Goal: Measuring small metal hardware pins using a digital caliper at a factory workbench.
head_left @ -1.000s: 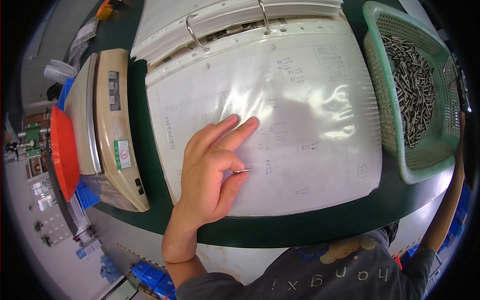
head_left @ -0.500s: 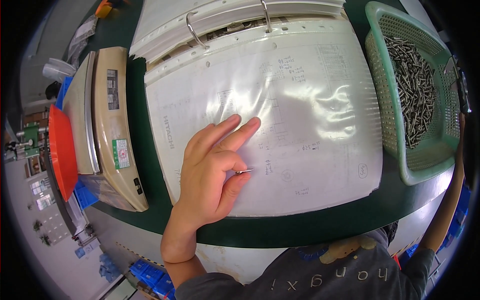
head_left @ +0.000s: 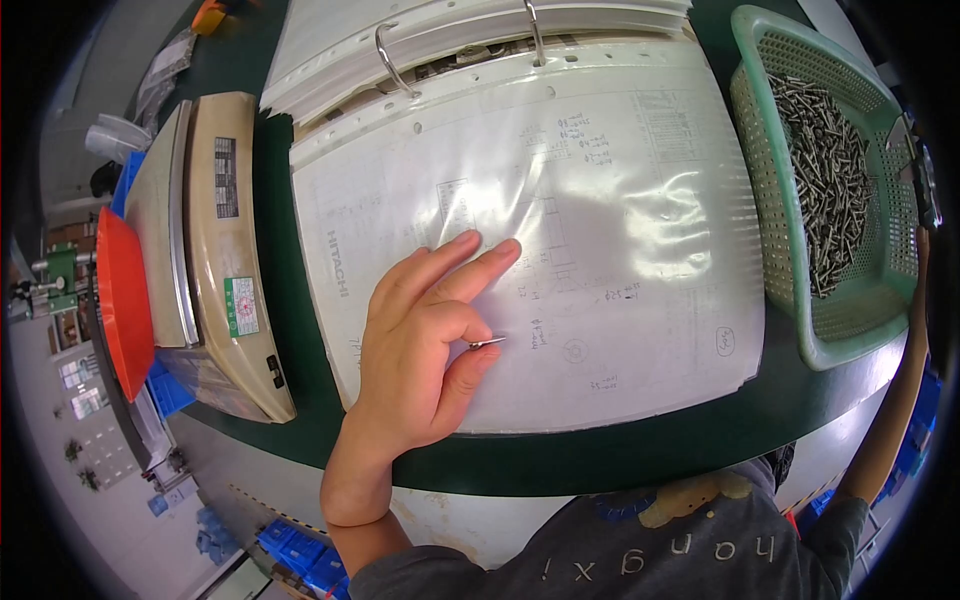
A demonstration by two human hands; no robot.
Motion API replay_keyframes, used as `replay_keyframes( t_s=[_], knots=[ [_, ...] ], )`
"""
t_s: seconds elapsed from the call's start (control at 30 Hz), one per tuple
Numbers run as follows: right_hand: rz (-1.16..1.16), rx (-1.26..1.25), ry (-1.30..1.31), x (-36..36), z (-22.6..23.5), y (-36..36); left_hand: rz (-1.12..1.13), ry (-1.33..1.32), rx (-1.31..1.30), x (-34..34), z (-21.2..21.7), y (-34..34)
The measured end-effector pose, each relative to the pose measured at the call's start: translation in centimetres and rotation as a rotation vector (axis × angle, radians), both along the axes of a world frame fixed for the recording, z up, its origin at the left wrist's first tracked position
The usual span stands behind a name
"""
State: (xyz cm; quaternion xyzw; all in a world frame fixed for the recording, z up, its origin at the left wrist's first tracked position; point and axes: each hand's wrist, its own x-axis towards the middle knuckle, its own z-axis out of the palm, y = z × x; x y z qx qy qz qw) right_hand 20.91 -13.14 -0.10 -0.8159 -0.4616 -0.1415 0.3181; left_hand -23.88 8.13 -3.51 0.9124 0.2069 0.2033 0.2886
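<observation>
My left hand (head_left: 425, 345) pinches a small metal pin (head_left: 488, 343), long axis pointing right across the plastic-sleeved drawing (head_left: 600, 250); right hand unseen

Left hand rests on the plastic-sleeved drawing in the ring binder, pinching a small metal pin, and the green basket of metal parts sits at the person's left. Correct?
Not quite. The head view shows the green basket at the person's right, not left. The rest holds: the left hand rests on the sleeved drawing, pinching a small metal pin.
</observation>
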Motion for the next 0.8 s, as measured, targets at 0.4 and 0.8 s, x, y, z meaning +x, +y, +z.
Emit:
replay_keyframes(
  t_s=[0.4,0.8],
  knots=[
    [-0.017,-0.014,0.004,-1.0,0.2,0.8,-0.001,-0.052,-0.020,-0.3,0.3,-0.1],
    [-0.040,-0.024,0.000,1.4,-0.2,-1.8,-0.017,-0.022,0.017,-0.4,0.3,-0.2]
  ],
)
